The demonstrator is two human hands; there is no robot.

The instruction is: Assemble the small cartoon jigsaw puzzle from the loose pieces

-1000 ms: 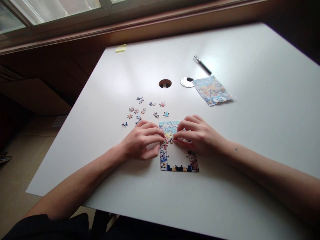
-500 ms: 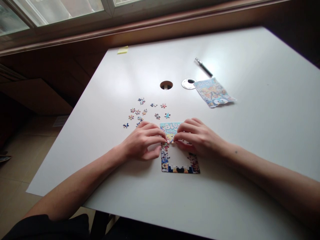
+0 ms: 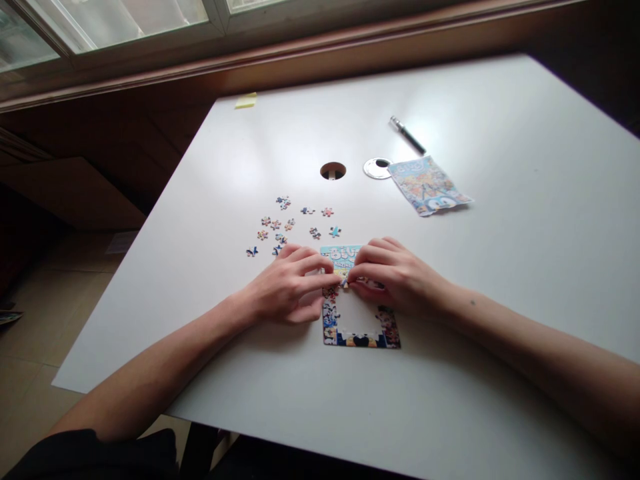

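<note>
A partly assembled jigsaw puzzle lies flat on the table, its picture border around a bare white middle. My left hand reaches in from the left with its index fingertip on the upper part of the puzzle, thumb and index apart. Opposite it, my right hand has thumb and fingers pinched at a small puzzle piece along the inner edge of the top section. The fingers partly cover that piece and the puzzle's right side. Several loose pieces lie beyond my left hand.
On the white table are a creased picture sheet, a dark marker, a round cable hole and its metal ring cover. A yellow sticky note sits at the far left corner.
My left index finger has stretched slightly right, closer to my right fingertips on the puzzle. The right hand is nearly still; the loose pieces have stayed put.
</note>
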